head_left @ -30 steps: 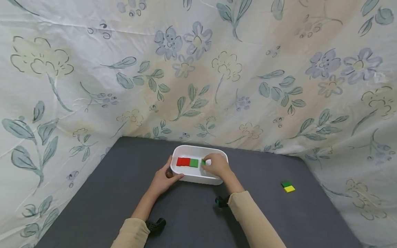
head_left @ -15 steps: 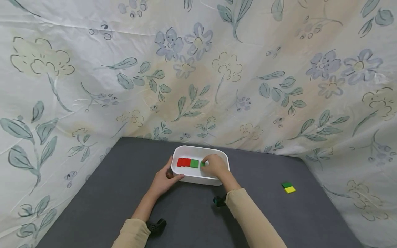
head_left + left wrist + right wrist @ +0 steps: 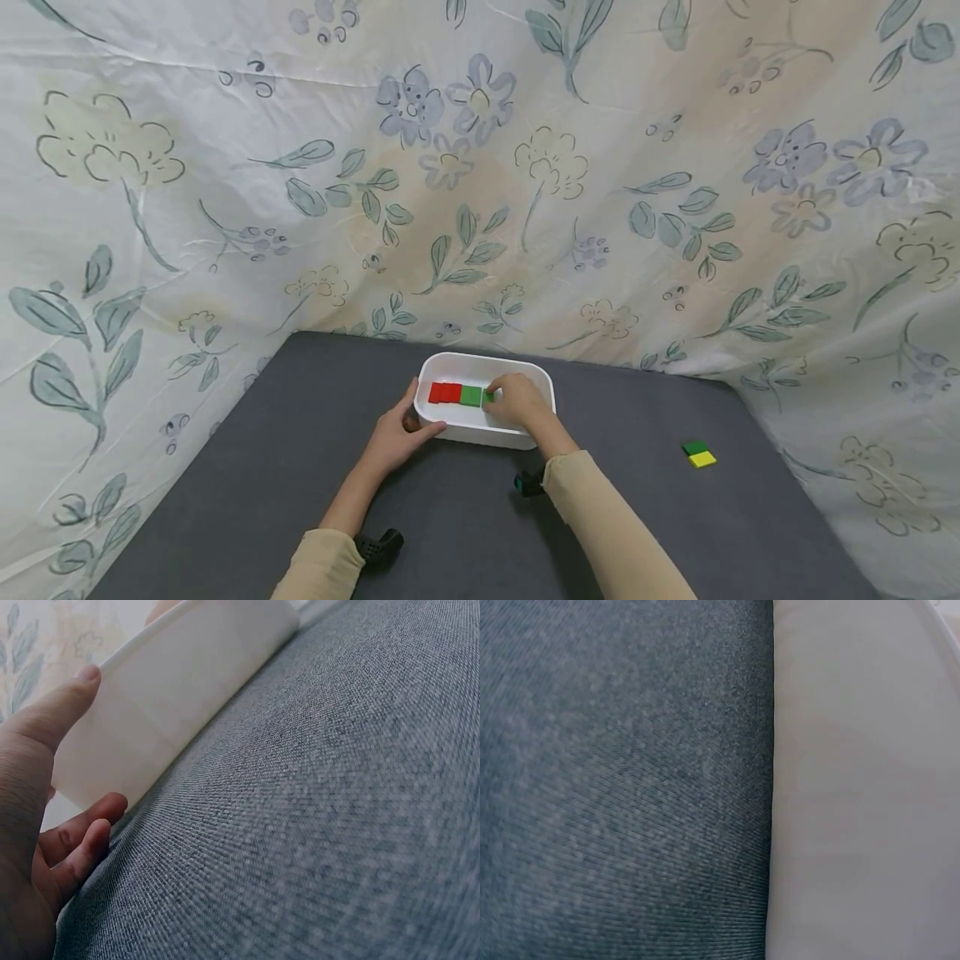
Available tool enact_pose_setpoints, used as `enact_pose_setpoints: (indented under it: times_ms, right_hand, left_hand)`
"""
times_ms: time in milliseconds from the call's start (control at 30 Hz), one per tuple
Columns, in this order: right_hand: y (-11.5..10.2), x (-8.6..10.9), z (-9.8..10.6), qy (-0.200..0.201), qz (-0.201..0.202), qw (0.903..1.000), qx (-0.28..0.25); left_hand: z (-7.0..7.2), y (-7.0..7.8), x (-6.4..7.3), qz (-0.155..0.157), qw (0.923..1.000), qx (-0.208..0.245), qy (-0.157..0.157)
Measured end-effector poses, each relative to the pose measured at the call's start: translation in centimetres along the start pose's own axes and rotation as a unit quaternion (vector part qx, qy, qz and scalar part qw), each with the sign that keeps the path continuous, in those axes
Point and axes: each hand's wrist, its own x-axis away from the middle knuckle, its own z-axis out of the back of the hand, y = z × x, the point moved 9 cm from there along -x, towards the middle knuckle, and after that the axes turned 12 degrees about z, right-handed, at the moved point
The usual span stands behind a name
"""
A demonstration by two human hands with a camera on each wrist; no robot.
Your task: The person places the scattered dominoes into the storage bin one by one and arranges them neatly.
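A white plastic container [image 3: 480, 434] with rounded corners stands on the dark table. My left hand [image 3: 393, 437] holds its left end, the thumb along the front wall and the index finger at the far side; the left wrist view shows this left hand [image 3: 45, 772] against the wall, some fingers low near the cloth. Inside, red tiles [image 3: 445, 392] and a green tile [image 3: 470, 396] lie in a row. My right hand [image 3: 519, 402] reaches into the container and pinches another green tile [image 3: 487, 397], partly hidden by the fingers, just right of the row.
On the right of the table, a dark green tile [image 3: 694, 447] and a yellow tile [image 3: 702, 459] lie touching. A floral curtain [image 3: 480, 208] hangs behind and beside the table [image 3: 247, 467]. The right wrist view has only cloth and the container's wall [image 3: 862, 795].
My right hand has moved slightly left with the green tile, narrowing the gap to the row. The left hand stays at the container's end.
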Motion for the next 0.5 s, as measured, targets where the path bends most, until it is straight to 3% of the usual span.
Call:
enact_pose_setpoints:
  times_ms: [500]
  right_hand:
    - [0.88,-0.97,-0.27,-0.008,-0.002,0.9996,-0.025]
  left_hand:
    - [-0.45,0.16,-0.44,0.014,0.9999,-0.004,0.008]
